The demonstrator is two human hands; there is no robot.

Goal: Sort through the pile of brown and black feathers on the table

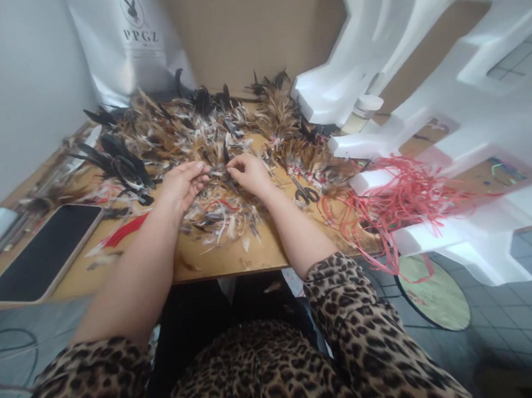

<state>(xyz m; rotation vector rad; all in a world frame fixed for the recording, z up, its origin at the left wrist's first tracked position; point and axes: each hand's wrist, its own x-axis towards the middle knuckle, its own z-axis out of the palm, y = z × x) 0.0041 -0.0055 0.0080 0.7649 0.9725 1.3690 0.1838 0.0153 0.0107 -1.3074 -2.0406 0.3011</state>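
Brown and white feathers [222,213] lie scattered on the table around both hands. My left hand [185,185] is closed in a pinch over the pile; what sits between its fingertips is too small to make out. Close by on the right, my right hand [249,174] pinches thumb against forefinger. A thin dark feather [225,151] stands up at those fingertips and seems held there. Black feathers [117,164] lie in a bunch beyond my left hand. Black-handled scissors [306,195] rest to the right of my right wrist.
A phone [43,253] lies at the left, near a red strip [127,231]. Pink-red ribbon strands [403,191] hang over white foam pieces [464,229] at the right. A silver bag [137,60] stands behind the feathers. A round stool seat [435,295] is below the table.
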